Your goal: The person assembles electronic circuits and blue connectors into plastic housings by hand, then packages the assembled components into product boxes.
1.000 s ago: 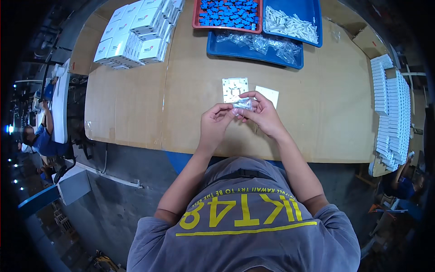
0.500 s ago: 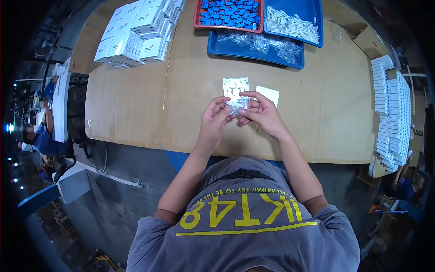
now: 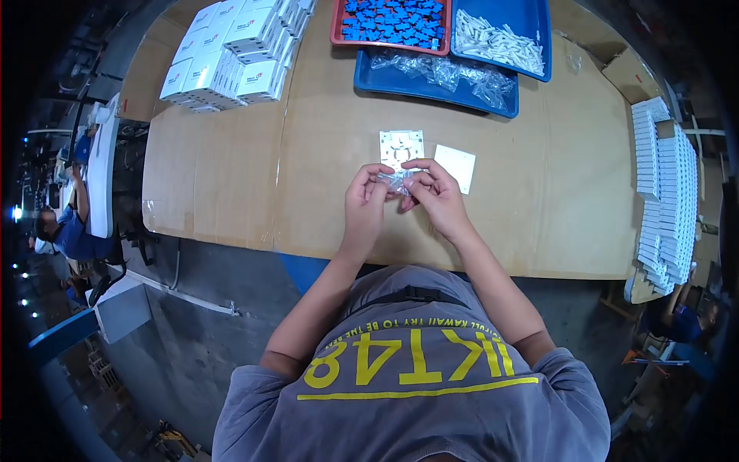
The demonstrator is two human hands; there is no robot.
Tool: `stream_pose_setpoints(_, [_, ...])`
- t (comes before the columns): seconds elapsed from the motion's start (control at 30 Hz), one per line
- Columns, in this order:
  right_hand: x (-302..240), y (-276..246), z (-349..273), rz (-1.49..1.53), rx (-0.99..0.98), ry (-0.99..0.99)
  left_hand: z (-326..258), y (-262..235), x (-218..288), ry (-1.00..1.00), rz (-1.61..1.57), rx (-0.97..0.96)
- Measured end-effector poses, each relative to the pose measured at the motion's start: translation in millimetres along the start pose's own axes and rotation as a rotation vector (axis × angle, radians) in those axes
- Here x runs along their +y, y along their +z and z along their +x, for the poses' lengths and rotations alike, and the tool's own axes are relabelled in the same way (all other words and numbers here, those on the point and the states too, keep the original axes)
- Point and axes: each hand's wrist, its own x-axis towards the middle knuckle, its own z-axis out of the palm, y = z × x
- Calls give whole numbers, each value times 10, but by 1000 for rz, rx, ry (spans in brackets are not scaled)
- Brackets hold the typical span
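Observation:
Between my two hands is a small clear plastic bag (image 3: 395,183), pinched at both sides. My left hand (image 3: 367,195) closes on its left side, and my right hand (image 3: 436,192) grips the right side with thumb and fingers. What lies inside the bag is too small to make out. Just beyond my fingertips a square white plastic plate (image 3: 402,143) with slots and a round centre lies on the table. A plain white square cover (image 3: 456,166) rests to the right of it, close to my right hand.
Cardboard covers the table (image 3: 223,185). At the back stand a red tray (image 3: 336,38) of blue parts, a blue tray (image 3: 545,69) of white pieces and a lower blue tray (image 3: 431,102) of clear bags. White boxes (image 3: 223,61) are stacked back left; white stacks (image 3: 668,192) line the right.
My right hand has shifted slightly left, nearer my left hand, uncovering more of the plain white cover. Both hands still hold the bag.

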Motion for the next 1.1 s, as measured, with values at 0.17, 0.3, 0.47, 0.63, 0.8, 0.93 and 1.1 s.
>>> stream_pose_setpoints(0.17, [-48,-35,14,-40,26,9,30,-64,12,-50,-49,-57])
stream_pose_setpoints(0.3, [-9,-77,50,22,35,-12,50,-90,-36,-98,-146,-90])
stream_pose_setpoints(0.47, [-24,-97,36,133,30,86,52,-129,-16,-131,-101,-126])
stream_pose_setpoints(0.63, [17,-168,4,70,52,59,71,-220,-68,-112,-18,-95])
stream_pose_setpoints(0.8, [181,-187,27,-71,105,17,118,-217,-109,23,218,-120])
stream_pose_setpoints(0.93, [46,-233,89,-21,44,54,162,-194,-45,-14,149,-157])
stream_pose_setpoints(1.1, [-113,-338,265,-91,-19,31,384,-272,4,95,370,-193])
